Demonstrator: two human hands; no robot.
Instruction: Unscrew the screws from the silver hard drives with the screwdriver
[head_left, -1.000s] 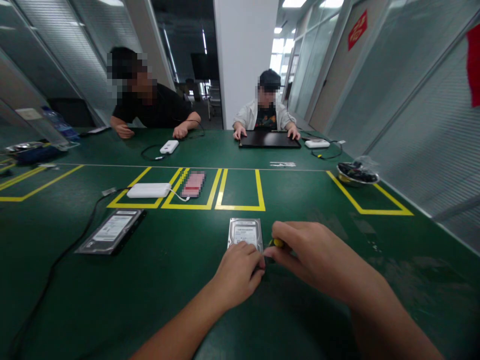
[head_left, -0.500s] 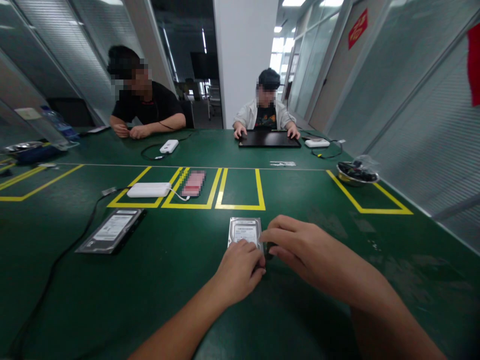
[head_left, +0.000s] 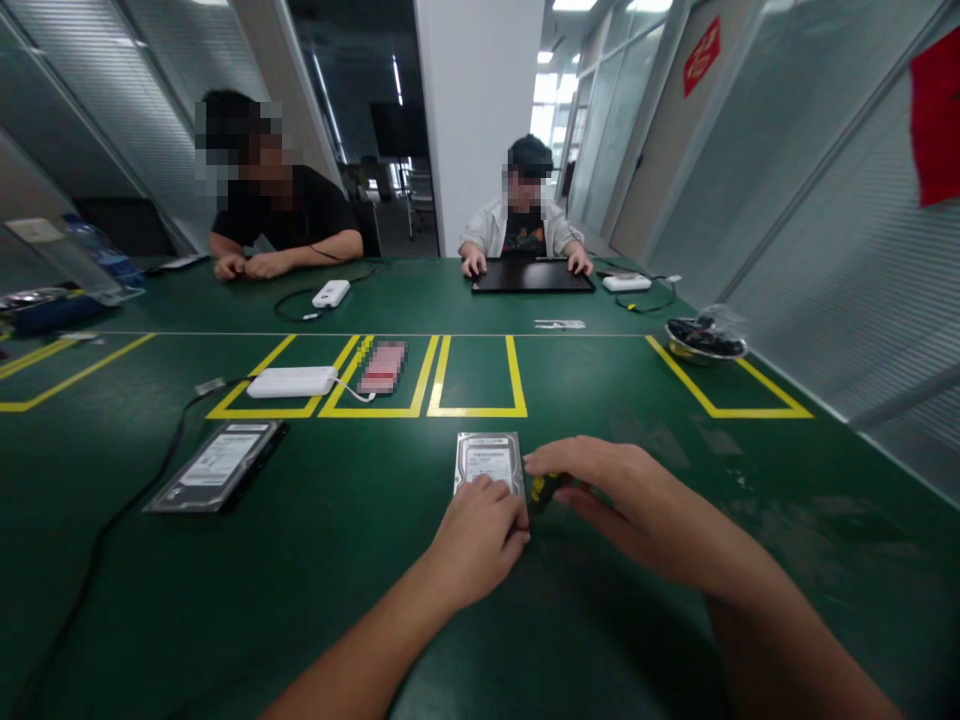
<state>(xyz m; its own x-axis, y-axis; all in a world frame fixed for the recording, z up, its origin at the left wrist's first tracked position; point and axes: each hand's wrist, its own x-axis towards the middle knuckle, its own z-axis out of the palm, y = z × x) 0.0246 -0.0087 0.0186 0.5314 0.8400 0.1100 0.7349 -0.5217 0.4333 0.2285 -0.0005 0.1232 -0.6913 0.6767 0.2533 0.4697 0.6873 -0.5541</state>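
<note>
A silver hard drive [head_left: 487, 455] with a white label lies flat on the green table in front of me. My left hand [head_left: 484, 530] is closed over its near end, hiding that part, with the thumb and fingers at its near right corner. Just right of the drive, my right hand [head_left: 600, 485] has its fingers around a small black-and-yellow handle [head_left: 545, 490]. The palm and fingers cover most of that handle, and its tip is not visible. Farther left lies another hard drive [head_left: 221, 465], dark-edged with a white label, touched by neither hand.
Yellow tape outlines [head_left: 480, 412] mark the table beyond the drive. A white power bank [head_left: 291, 381] is cabled to a pink phone [head_left: 383, 367]. A black cable [head_left: 101, 540] runs down the left. A metal bowl [head_left: 705, 345] holds dark items. Two people sit opposite, one holding a black panel [head_left: 532, 276].
My right hand has shifted slightly right and its fingers have loosened around the handle, showing more of its yellow part. My left hand stays on the hard drive. The view has turned slightly.
</note>
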